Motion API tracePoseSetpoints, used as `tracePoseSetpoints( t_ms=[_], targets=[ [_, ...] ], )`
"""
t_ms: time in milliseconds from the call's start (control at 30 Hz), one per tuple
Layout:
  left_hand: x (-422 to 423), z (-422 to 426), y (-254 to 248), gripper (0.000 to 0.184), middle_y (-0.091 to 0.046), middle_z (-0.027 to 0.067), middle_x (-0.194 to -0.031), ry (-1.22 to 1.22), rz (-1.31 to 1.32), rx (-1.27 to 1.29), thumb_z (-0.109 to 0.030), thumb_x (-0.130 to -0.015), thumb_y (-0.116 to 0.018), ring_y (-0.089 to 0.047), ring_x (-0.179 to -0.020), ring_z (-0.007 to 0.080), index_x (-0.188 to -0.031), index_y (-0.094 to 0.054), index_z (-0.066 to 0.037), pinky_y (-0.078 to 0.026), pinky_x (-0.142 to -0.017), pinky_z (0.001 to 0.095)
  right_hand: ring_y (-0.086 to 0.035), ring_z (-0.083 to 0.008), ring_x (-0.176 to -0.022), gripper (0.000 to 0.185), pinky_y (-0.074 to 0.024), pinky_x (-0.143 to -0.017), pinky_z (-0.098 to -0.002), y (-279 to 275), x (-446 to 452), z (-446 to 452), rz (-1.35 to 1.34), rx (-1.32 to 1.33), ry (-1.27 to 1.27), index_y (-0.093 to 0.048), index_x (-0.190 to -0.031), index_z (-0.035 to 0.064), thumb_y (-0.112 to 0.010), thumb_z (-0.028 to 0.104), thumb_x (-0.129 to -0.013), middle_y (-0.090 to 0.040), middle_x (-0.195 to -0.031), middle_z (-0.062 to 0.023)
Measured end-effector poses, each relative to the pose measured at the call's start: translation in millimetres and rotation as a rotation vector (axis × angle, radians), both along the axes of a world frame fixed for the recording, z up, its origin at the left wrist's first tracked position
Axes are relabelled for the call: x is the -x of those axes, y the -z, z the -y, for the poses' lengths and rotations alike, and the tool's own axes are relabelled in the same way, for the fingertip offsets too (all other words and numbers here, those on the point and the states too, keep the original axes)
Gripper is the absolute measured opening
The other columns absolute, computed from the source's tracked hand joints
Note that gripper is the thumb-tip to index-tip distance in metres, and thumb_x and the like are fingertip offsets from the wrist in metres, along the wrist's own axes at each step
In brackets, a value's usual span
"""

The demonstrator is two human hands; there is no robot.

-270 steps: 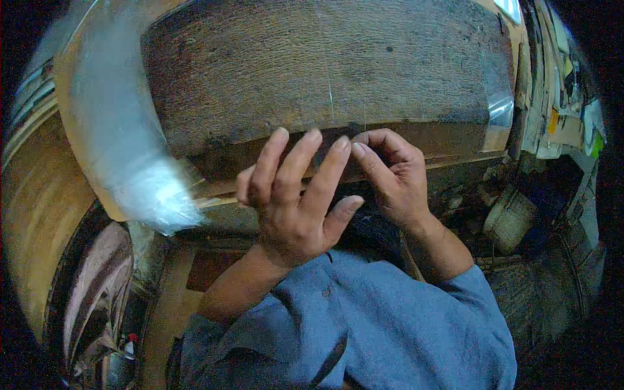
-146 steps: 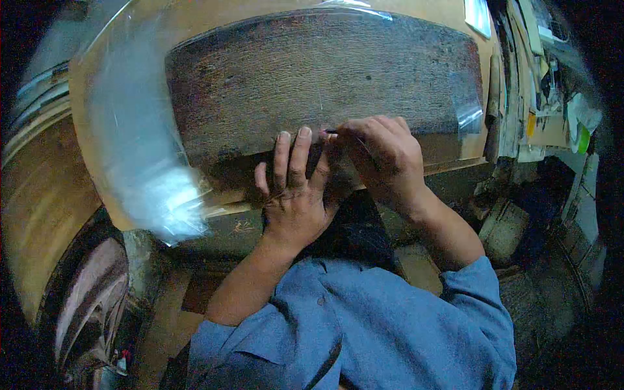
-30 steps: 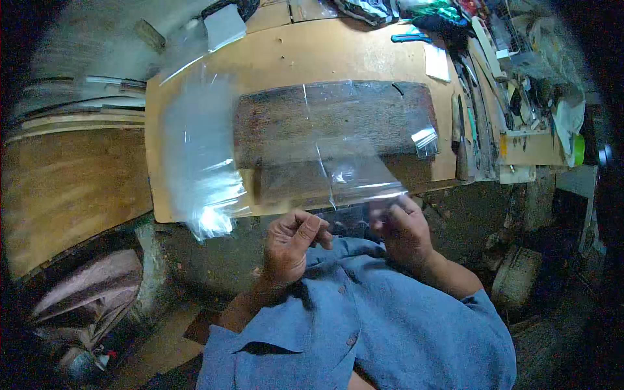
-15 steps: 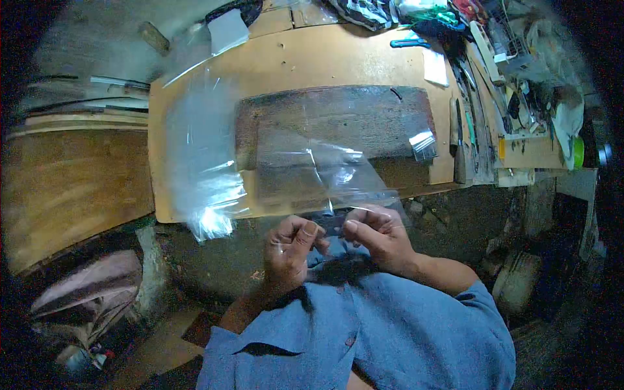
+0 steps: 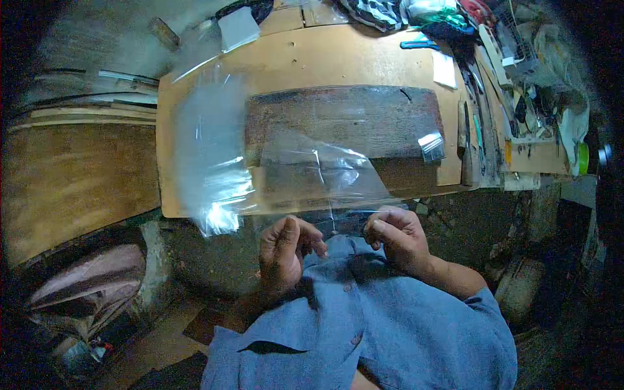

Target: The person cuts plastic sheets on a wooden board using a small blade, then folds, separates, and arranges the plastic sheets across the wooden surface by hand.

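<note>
A clear plastic sheet or bag (image 5: 344,175) lies over the front of a dark textured board (image 5: 383,117), its near edge hanging past the table edge toward my hands. My left hand (image 5: 289,250) is just below that edge, thumb up and fingers curled but apart, with nothing visible between them. My right hand (image 5: 395,235) is at the plastic's near right corner, thumb and forefinger pinched together; whatever lies between them is too small to make out. A stack of clear plastic bags (image 5: 211,156) lies on the left of the table.
The wooden table (image 5: 305,62) holds a blue cutter (image 5: 419,44) and a white card (image 5: 444,69) at the back right. Long tools (image 5: 463,133) line its right side. A white sheet (image 5: 238,29) lies at the back left. A wooden panel (image 5: 78,182) stands left.
Over the last second, my hands first came close together and then moved apart; the left fingers have loosened. The plastic has shifted over the board. Earlier, both hands were over the board's front edge.
</note>
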State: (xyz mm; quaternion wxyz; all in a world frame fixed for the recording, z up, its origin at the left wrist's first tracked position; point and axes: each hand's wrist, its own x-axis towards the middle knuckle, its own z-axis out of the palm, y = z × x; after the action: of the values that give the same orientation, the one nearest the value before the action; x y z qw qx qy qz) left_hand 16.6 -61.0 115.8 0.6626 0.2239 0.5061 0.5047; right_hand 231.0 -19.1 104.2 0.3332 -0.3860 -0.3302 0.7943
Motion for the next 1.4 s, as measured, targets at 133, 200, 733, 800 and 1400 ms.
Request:
tracePoseSetpoints(
  t_ms=[133, 200, 733, 800, 1400],
  targets=[
    [-0.9, 1.2, -4.3, 0.051, -0.061, 0.0131, -0.067, 0.021, -0.031, 0.012, -0.043, -0.098, -0.037, -0.059, -0.058, 0.0173, -0.081, -0.058, 0.001, -0.048, -0.058, 0.0298, -0.051, -0.0131, -0.063, 0.014, -0.0412, -0.056, -0.0254, -3.3, 0.6, 1.2, 0.028, 0.029, 0.012, -0.057, -0.083, -0.0012, -0.053, 0.010, -0.089, -0.057, -0.072, -0.0091],
    [-0.8, 1.3, -5.5, 0.053, -0.062, 0.0130, -0.067, 0.014, -0.034, 0.013, -0.045, -0.097, -0.037, -0.059, -0.058, 0.0172, -0.081, -0.058, 0.001, -0.048, -0.058, 0.0295, -0.050, -0.0132, -0.063, 0.014, -0.0409, -0.056, -0.0254, -4.0, 1.2, 1.7, 0.038, 0.027, 0.015, -0.057, -0.083, -0.0012, -0.053, 0.011, -0.088, -0.057, -0.072, -0.0092],
    [-0.7, 0.0, 6.0, 0.024, -0.062, 0.0125, -0.080, 0.037, 0.048, -0.007, -0.021, -0.095, -0.052, -0.061, -0.070, 0.0170, -0.083, -0.059, -0.001, -0.049, -0.067, 0.0306, -0.049, -0.0124, -0.061, 0.020, -0.0400, -0.056, -0.0257, -2.6, 0.9, 2.2, 0.043, 0.022, 0.012, -0.059, -0.080, -0.0016, -0.054, 0.015, -0.089, -0.056, -0.072, -0.0077],
    [1.6, -4.6, 7.8, 0.022, -0.062, 0.0144, -0.089, 0.034, 0.041, 0.000, -0.019, -0.094, -0.053, -0.062, -0.079, 0.0185, -0.082, -0.059, -0.002, -0.050, -0.072, 0.0321, -0.049, -0.0116, -0.062, 0.021, -0.0403, -0.056, -0.0254, -3.5, -1.6, 1.4, 0.073, 0.018, -0.002, -0.059, -0.081, -0.0015, -0.054, 0.016, -0.090, -0.057, -0.073, -0.0073],
    [55.2, -53.3, -95.9, 0.014, -0.042, 0.0168, -0.136, 0.493, -0.198, -0.631, -0.009, -0.083, -0.060, -0.047, -0.119, 0.0216, -0.097, -0.060, -0.005, -0.042, -0.094, 0.0354, -0.036, -0.0342, -0.127, 0.050, -0.0326, -0.105, -0.0416, -74.2, 33.4, -116.9, 0.495, -1.452, -0.241, -0.056, -0.118, 0.0159, -0.072, 0.014, -0.071, -0.043, -0.131, -0.0209]
  ],
)
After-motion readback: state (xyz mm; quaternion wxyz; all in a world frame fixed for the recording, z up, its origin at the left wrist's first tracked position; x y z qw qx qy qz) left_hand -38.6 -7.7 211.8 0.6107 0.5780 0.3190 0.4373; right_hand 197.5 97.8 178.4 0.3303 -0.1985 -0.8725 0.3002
